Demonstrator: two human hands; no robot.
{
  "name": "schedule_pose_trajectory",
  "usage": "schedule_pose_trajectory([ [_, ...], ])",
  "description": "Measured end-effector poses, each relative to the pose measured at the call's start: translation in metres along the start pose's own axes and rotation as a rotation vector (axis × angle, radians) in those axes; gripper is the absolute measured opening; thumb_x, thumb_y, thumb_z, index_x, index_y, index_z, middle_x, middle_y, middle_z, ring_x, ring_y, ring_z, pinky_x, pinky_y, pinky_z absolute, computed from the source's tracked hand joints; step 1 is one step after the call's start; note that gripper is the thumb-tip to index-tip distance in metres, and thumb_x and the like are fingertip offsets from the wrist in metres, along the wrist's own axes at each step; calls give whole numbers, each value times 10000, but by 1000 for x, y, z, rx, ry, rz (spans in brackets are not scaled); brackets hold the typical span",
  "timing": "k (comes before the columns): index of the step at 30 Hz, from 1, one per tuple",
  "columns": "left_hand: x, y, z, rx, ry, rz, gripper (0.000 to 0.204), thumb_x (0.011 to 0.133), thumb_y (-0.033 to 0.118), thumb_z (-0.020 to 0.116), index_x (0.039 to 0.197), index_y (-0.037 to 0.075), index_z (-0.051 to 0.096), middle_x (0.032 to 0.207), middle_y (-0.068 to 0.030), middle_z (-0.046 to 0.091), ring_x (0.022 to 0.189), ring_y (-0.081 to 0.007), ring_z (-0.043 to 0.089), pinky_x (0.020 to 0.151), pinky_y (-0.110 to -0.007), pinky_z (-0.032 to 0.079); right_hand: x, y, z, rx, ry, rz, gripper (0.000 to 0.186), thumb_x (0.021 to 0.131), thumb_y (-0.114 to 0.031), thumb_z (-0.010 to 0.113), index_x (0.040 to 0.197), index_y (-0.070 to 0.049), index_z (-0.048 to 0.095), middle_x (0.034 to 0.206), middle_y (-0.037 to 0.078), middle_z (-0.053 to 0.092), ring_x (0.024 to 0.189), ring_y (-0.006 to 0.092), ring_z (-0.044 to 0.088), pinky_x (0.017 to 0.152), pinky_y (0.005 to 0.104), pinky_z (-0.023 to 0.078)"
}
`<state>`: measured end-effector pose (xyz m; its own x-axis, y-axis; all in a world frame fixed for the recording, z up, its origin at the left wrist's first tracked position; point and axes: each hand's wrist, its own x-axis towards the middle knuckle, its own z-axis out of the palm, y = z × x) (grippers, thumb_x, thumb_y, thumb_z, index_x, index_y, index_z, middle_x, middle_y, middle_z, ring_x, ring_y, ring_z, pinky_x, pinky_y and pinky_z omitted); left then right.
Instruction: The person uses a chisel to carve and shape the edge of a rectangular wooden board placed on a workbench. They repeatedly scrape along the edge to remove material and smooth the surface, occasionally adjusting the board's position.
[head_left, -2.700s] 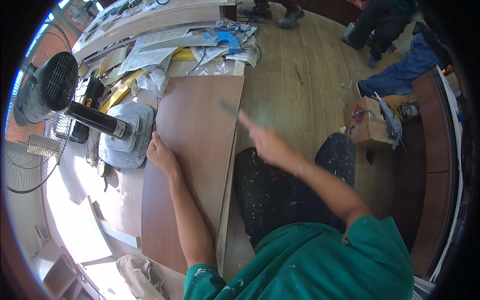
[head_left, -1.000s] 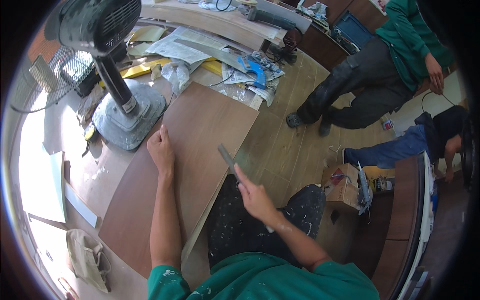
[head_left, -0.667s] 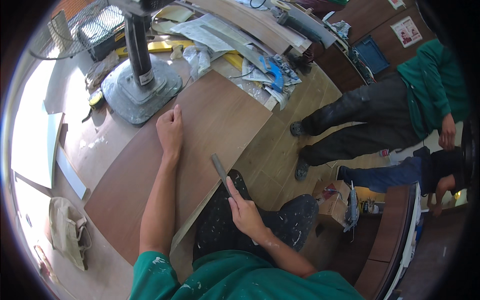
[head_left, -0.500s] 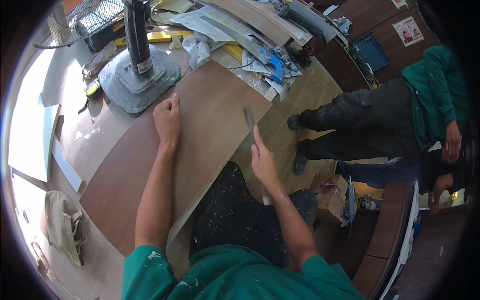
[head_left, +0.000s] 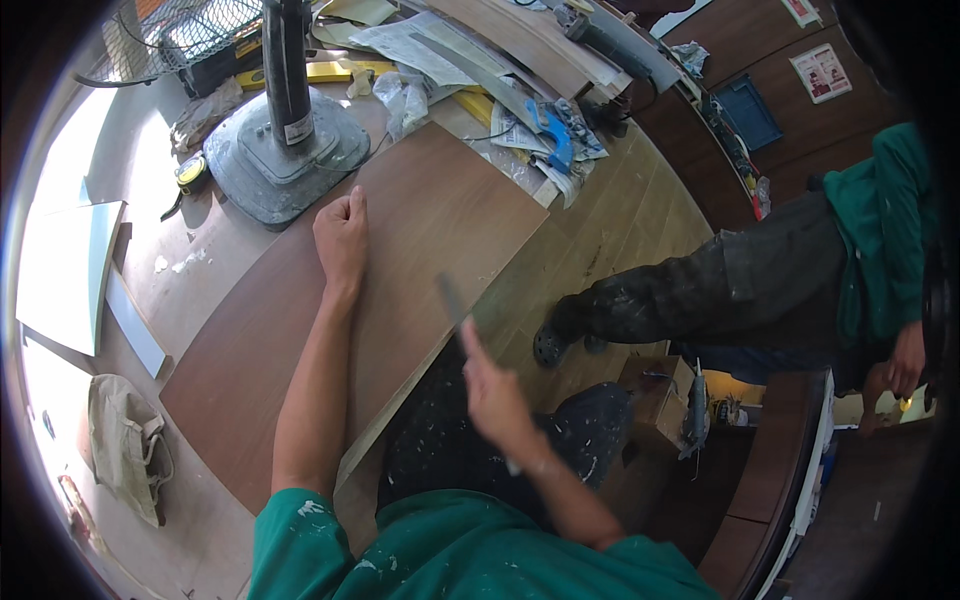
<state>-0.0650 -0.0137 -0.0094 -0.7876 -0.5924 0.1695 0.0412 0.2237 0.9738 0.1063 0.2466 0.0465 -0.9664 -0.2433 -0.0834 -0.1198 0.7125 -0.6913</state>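
A large brown wood-grain panel (head_left: 270, 330) with a curved far-left edge lies in front of me. My left hand (head_left: 340, 235) rests on it as a closed fist, thumb side up, with nothing visible in it. My right hand (head_left: 495, 400), smeared by motion, grips a flat file (head_left: 452, 297), its index finger stretched along the tool. The narrow grey blade crosses the panel's near right edge, tip over the brown face. Whether the file touches the edge I cannot tell.
Beyond the panel stands a grey post base (head_left: 285, 170). A tape measure (head_left: 190, 175) and a cloth bag (head_left: 125, 445) lie left. A blue tool (head_left: 555, 140) sits among scraps at the far side. At right stands a co-worker in dark trousers (head_left: 720, 280), near a cardboard box (head_left: 655, 395).
My right hand and the file have moved left and nearer to me along the panel's edge. The left fist stays put. The co-worker's legs have shifted.
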Motion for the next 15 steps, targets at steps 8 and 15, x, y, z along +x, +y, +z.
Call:
schedule_pose_trajectory([
  [8, 5, -4, 2, 47, 22, 91, 561, 1092, 309, 635, 698, 13, 368, 652, -41, 275, 612, -144, 288, 572, -417, 284, 73, 21, -38, 32, 63, 206, 612, 1103, -94, 511, 1689, -208, 379, 1079, 336, 697, 827, 391, 721, 867, 428, 579],
  [15, -1, 2, 4, -34, -6, -16, 572, 1099, 307, 635, 693, 27, 346, 658, -25, 262, 612, -133, 261, 564, -411, 252, 61, 14, -46, -34, -23, 228, 634, 1111, -96, 504, 1713, -215, 348, 866, 211, 687, 654, 296, 590, 711, 394, 544],
])
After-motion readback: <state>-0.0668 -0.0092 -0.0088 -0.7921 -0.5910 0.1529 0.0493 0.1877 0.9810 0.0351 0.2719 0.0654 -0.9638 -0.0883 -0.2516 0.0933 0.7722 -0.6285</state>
